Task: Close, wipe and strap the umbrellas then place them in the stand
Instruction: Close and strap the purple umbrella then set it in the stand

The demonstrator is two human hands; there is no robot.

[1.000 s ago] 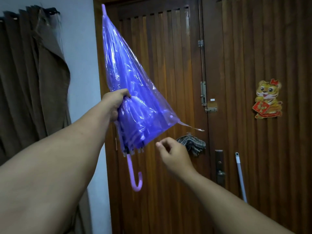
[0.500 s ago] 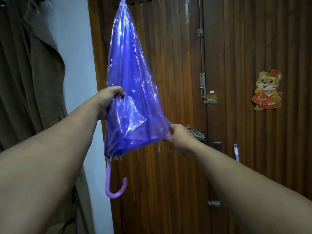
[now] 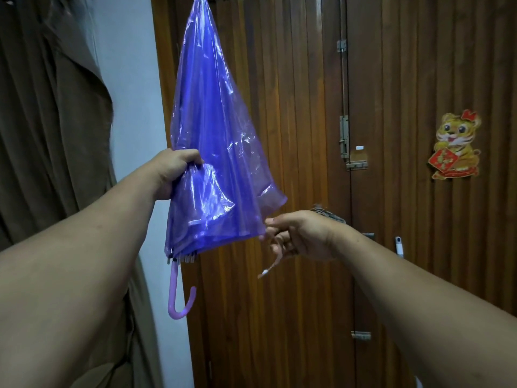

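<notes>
Umbrella (image 3: 212,152) hangs handle-down, my left hand (image 3: 174,173) clenched around its folds; my right hand (image 3: 300,236) pinches the strap (image 3: 272,261), which I should wrap snugly around.

Only support in view: two hands, umbrella held in air between them. Left hand (image 3: 174,172) clenched round gathered purple canopy, bearing umbrella (image 3: 212,152) upright, tip up, hooked handle (image 3: 179,301) hanging free below. Right hand (image 3: 299,236) pinches canopy's lower right edge; thin strap (image 3: 270,268) dangles under its fingers. Wooden door (image 3: 293,317) behind carries tiger sticker (image 3: 456,144), stuck flat on right panel. Checked cloth (image 3: 328,214) at door, partly hidden behind right hand; what it hangs on cannot be told.
</notes>
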